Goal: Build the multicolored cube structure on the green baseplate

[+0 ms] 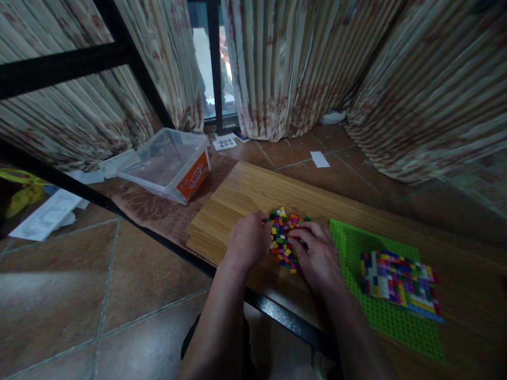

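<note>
A loose pile of small, many-coloured toy building bricks (281, 240) lies on the wooden board. At the pile's left edge is my left hand (250, 238), its fingers curled in; whatever they hold is hidden. My right hand (317, 250) reaches over the pile's right side, thumb and forefinger bent together in a pinch. I cannot make out what is between these fingertips. To the right of that hand lies a green studded baseplate (396, 322), which carries a blocky build of mixed-colour bricks (400, 279), slightly blurred.
The wooden board (237, 192) rests on a black-framed table (277, 314). On its left, a clear plastic tub (162, 158) with an orange label stands on a brown cloth (142, 211). Behind are pleated curtains (277, 68) and a tiled floor with papers (319, 159).
</note>
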The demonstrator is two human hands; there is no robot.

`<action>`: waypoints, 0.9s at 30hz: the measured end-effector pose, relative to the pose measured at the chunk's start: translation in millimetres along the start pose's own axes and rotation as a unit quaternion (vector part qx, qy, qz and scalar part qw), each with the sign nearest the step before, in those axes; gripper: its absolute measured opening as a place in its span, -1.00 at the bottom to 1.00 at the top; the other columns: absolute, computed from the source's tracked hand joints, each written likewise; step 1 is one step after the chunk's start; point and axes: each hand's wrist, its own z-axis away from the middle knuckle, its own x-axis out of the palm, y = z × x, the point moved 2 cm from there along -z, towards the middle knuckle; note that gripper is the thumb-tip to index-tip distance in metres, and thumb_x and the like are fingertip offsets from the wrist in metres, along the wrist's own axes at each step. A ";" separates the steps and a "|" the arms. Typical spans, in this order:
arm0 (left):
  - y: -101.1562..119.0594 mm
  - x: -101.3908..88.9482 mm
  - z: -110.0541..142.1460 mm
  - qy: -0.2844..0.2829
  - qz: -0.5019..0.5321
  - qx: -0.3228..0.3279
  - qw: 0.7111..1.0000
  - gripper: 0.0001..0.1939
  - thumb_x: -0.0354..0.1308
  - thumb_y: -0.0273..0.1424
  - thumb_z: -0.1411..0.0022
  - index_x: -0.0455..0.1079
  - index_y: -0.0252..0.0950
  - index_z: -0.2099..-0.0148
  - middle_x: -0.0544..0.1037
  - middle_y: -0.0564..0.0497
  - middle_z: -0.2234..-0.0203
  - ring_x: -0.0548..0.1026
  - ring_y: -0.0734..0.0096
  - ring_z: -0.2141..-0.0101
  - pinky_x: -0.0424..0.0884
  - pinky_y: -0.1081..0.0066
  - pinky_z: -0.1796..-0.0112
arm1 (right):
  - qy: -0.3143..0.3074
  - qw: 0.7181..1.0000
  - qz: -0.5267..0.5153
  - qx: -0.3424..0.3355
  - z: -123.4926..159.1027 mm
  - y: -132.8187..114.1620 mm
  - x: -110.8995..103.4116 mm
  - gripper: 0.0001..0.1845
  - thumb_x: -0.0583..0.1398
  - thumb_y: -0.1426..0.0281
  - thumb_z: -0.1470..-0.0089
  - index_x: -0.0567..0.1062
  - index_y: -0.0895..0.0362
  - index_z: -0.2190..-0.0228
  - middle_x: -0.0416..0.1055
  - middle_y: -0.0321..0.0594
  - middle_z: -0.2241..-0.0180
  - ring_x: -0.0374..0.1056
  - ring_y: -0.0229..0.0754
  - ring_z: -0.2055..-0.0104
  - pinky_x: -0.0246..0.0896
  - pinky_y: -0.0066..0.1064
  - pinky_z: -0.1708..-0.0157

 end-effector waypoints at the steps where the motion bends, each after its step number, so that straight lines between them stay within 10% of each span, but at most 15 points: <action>1: 1.4 0.6 0.0 -0.007 0.010 0.009 1.000 -0.83 0.13 -0.47 -0.16 0.48 -0.21 0.46 0.51 0.00 0.59 0.42 0.33 0.51 0.28 0.39 0.34 | 0.017 0.999 -0.029 0.010 -0.5 -2.2 -2.0 -0.82 0.18 0.29 -0.18 0.62 -0.01 0.32 0.46 -0.16 0.17 0.34 -0.01 0.06 0.25 -0.13 0.04; 13: 12.2 25.7 6.4 -0.164 0.240 0.094 0.952 -0.81 0.12 -0.47 -0.21 0.57 -0.22 0.22 0.63 -0.02 0.39 0.56 0.36 0.38 0.43 0.42 0.32 | 0.080 0.848 -0.472 0.225 -1.0 -10.1 -3.9 -0.73 0.37 0.16 -0.01 0.55 0.08 0.31 0.52 -0.31 0.43 0.40 -0.27 0.45 0.33 -0.42 0.42; 27: 15.6 28.8 5.9 -0.080 0.089 0.109 0.987 -0.78 0.06 -0.54 -0.19 0.54 -0.24 0.26 0.62 0.00 0.41 0.54 0.37 0.39 0.39 0.44 0.34 | 0.086 0.972 -0.200 0.085 1.8 -12.4 -9.9 -0.80 0.20 0.28 -0.20 0.63 0.02 0.23 0.60 -0.24 0.26 0.50 -0.17 0.24 0.38 -0.33 0.21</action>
